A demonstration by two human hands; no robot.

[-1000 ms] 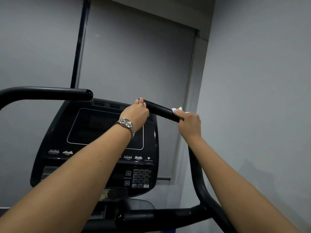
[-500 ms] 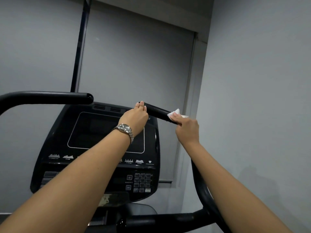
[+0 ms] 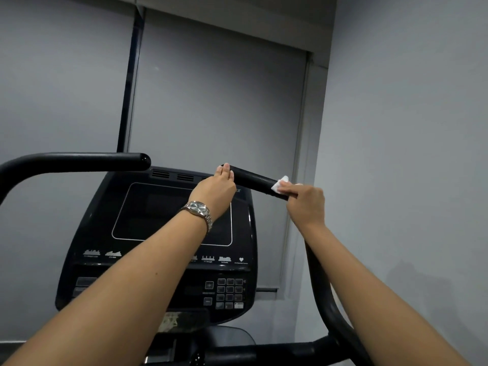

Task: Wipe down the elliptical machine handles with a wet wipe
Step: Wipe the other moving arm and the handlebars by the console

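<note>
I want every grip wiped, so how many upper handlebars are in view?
2. The left handlebar is at left, untouched. The right handlebar has the left hand at its tip and the right hand holding the wet wipe on it. Others may be hidden.
</note>
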